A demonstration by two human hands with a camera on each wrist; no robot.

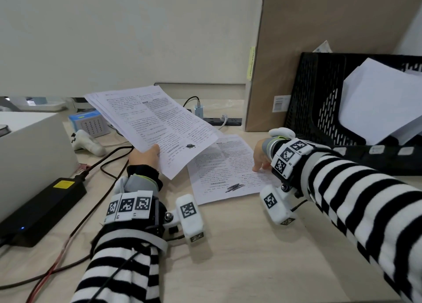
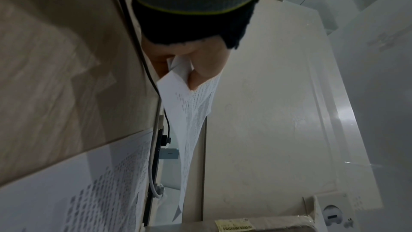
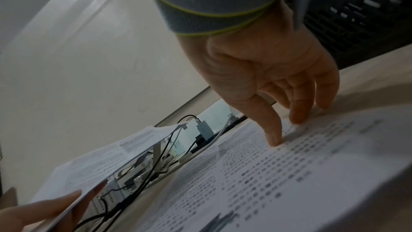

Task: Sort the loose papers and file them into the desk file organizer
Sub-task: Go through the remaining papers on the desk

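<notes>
Head view: the left hand [image 1: 146, 157] pinches a stack of printed papers [image 1: 150, 124] by its near corner and holds it up off the table [image 1: 239, 245]. The right hand [image 1: 261, 157] has its fingers [image 3: 273, 130] spread, and the tips press on one printed sheet [image 1: 228, 168] lying flat on the table. Both pages have two columns of tiny print, too small to read. A black mesh file organizer [image 1: 319, 101] stands to the right with white papers [image 1: 379, 101] leaning inside. A brown cardboard box [image 1: 319, 28] behind it has a barcode label [image 1: 281, 103].
</notes>
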